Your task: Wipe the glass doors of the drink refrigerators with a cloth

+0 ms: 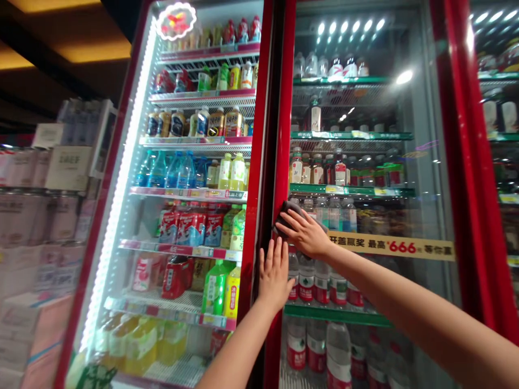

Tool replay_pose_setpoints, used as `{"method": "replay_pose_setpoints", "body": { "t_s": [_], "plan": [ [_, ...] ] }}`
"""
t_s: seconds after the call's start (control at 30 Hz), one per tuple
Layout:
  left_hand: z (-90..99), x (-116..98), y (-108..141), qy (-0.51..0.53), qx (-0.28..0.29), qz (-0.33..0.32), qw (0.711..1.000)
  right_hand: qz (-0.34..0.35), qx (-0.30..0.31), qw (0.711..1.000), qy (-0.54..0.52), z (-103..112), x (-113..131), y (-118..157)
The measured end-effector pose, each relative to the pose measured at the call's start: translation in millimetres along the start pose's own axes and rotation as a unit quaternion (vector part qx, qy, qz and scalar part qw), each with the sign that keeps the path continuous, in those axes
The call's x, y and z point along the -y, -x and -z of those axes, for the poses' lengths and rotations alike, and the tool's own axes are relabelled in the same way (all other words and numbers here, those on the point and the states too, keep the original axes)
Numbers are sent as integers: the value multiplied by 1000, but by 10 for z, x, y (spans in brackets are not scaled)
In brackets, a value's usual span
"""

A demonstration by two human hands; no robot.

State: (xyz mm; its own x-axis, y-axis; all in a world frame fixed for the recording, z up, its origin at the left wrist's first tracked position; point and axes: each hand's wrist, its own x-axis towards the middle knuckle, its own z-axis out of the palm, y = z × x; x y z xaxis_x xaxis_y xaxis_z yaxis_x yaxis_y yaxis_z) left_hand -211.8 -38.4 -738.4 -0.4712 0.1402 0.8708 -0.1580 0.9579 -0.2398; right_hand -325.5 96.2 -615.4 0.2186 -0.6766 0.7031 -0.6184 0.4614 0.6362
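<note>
Cloth (pixel 287 212), dark and bunched, sits against the red frame (pixel 279 135) of the right fridge door, just under my right hand (pixel 305 233). That hand presses it flat, fingers close together and pointing left across the glass (pixel 365 162). My left hand (pixel 274 274) lies just below, palm on the same frame, fingers straight up and slightly spread, holding nothing. Bottles (pixel 320 281) fill the shelves behind the glass.
</note>
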Motion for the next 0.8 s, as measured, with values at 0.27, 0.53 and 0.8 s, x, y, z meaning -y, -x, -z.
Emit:
{"method": "replay_pose_setpoints", "body": {
  "t_s": [0.27,0.53,0.8],
  "plan": [
    [-51,-145,-372,11,6,-3,1000,-185,-58,980,53,172,-406,186],
    [-51,-245,-472,11,-5,-21,1000,-46,20,998,47,193,-415,501],
    [-84,-706,-704,18,34,-33,999,-329,-38,939,97,276,-773,1239]
  ]
}}
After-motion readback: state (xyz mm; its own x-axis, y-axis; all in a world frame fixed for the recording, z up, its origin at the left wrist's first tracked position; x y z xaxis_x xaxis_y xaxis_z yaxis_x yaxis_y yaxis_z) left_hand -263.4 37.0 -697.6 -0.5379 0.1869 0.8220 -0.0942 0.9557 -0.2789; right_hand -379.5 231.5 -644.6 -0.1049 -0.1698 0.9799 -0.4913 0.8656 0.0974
